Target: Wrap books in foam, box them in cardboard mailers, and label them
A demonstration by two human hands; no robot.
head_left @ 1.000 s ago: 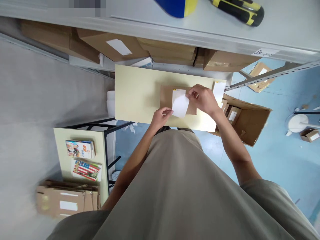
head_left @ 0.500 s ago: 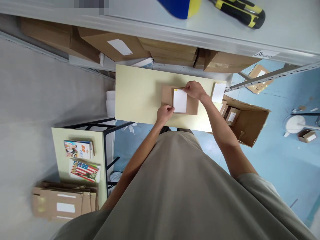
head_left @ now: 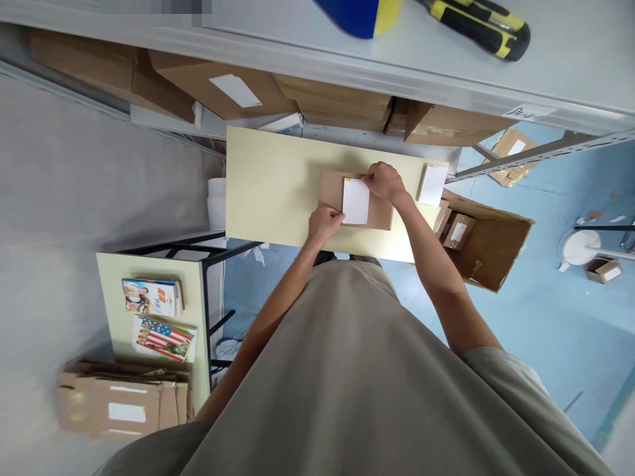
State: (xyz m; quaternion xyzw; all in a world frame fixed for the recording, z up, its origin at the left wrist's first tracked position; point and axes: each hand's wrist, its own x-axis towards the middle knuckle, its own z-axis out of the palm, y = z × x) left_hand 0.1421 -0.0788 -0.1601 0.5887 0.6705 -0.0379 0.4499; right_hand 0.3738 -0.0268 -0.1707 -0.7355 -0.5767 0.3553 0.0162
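Note:
A flat brown cardboard box (head_left: 380,213) lies on the pale yellow table (head_left: 268,185) in front of me. Over it is a white label (head_left: 356,201) with a small yellow mark at its top edge. My left hand (head_left: 325,225) pinches the label's lower left corner. At the upper right corner, my right hand (head_left: 384,180) has its fingers closed on the same label. Whether the label is fully pressed against the cardboard, I cannot tell. Near the table's right end sits a stack of white labels (head_left: 433,184).
Right of the table stands an open carton (head_left: 496,254) with small boxes inside. A grey shelf (head_left: 446,73) crosses above, holding a yellow-black tool (head_left: 489,30); large cartons (head_left: 332,102) sit beneath it. At left, a side table (head_left: 112,291) bears magazines (head_left: 151,297), near folded cardboard (head_left: 126,400).
Both hands keep their pinch on the label, with almost no movement over the box. The whole view has shifted very slightly.

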